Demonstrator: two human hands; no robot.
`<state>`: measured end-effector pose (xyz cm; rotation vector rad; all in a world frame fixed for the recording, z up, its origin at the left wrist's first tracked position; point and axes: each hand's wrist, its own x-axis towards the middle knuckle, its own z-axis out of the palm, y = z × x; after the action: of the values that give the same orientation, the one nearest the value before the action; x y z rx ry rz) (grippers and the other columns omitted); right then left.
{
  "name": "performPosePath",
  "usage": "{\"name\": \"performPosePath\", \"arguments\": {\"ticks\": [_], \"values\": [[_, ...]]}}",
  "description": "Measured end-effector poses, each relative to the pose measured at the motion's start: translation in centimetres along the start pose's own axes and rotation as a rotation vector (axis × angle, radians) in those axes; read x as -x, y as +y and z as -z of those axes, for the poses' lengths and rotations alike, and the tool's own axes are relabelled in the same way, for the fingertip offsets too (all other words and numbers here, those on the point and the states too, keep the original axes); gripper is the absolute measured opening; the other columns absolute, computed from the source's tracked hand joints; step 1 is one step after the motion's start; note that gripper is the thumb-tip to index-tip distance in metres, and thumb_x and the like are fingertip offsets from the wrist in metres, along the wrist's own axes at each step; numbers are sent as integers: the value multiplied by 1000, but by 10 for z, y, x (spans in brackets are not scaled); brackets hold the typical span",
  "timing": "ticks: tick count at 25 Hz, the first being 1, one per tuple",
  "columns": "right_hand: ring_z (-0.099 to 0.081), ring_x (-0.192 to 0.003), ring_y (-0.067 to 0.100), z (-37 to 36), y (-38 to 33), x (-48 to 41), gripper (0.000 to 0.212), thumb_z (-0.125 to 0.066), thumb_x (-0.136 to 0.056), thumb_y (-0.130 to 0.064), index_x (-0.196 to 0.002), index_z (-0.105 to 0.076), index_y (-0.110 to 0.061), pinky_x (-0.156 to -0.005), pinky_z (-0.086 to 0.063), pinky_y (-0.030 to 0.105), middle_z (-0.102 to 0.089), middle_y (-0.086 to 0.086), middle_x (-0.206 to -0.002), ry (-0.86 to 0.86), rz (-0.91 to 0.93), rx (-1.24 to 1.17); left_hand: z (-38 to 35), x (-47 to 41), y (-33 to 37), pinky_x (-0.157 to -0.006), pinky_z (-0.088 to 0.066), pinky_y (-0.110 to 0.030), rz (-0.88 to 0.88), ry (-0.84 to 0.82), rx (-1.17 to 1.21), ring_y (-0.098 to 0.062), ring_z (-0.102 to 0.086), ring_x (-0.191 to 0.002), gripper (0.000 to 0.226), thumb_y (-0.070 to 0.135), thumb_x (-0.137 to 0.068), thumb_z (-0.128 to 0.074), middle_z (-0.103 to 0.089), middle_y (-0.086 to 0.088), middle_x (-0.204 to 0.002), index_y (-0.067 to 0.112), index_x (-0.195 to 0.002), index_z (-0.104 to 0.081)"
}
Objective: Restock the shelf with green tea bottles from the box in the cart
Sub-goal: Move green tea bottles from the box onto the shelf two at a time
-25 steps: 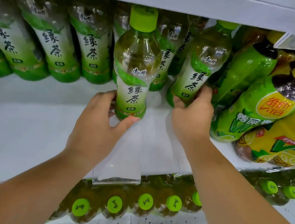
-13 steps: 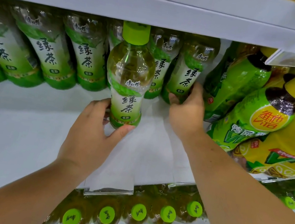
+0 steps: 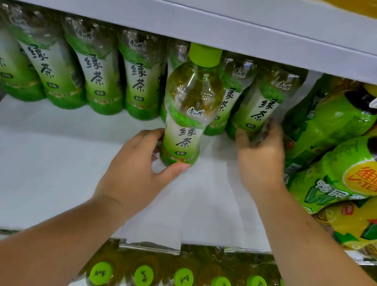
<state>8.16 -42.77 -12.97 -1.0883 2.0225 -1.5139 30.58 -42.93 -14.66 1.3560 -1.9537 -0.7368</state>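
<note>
A green tea bottle (image 3: 190, 107) with a lime cap stands upright on the white shelf (image 3: 39, 167), ahead of the back row. My left hand (image 3: 137, 174) grips its base, thumb in front and fingers behind. A row of several green tea bottles (image 3: 94, 73) lines the back of the shelf. My right hand (image 3: 261, 159) is blurred and holds the base of the rightmost bottle (image 3: 262, 105) in that row, against the neighbouring green and yellow bottles.
Large green and yellow lemon drink bottles (image 3: 353, 172) crowd the right side of the shelf. The shelf above (image 3: 203, 22) hangs low over the bottle caps. Several lime-capped bottles (image 3: 183, 279) stand on the shelf below. Speckled floor shows at the bottom.
My right hand has pushed its bottle back into the rear row. The bottle in my left hand stays upright at about the same spot. The view has tilted up slightly.
</note>
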Motion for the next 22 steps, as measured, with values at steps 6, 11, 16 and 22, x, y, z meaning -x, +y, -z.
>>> {"name": "performPosePath", "arguments": {"ticks": [6, 11, 16, 22], "values": [[-56, -124, 4, 3, -30, 61, 48, -70, -92, -9, -134, -55, -27, -99, -49, 20, -60, -10, -132, -267, 103, -69, 3, 0, -1, -80, -50, -25, -18, -17, 53, -4, -53, -96, 56, 57, -82, -72, -56, 13, -108, 30, -129, -56], [-71, -99, 3, -26, -67, 87, 37, -80, -80, -14, -107, -68, -37, -85, -56, 18, -76, -19, -104, -442, 189, -156, 28, 7, -3, -86, -50, -37, -58, -105, 4, -17, -52, -102, 47, 46, -86, -74, -57, 1, -107, 19, -122, -59], [-71, -94, -1, -81, -92, 118, 36, -83, -75, -27, -97, -70, -51, -82, -56, 15, -75, -26, -100, -511, 269, -100, 89, 35, -38, -90, -43, -35, -5, -20, -147, -21, -46, -108, 48, 47, -90, -69, -58, -1, -113, 18, -125, -55], [-69, -96, -5, -183, -117, 151, 34, -82, -82, -19, -111, -72, -31, -82, -53, 11, -76, -23, -100, -555, 288, -151, 155, 48, -88, -93, -38, -39, 183, 89, -338, -27, -49, -112, 50, 45, -95, -56, -54, -4, -121, 16, -134, -46]]}}
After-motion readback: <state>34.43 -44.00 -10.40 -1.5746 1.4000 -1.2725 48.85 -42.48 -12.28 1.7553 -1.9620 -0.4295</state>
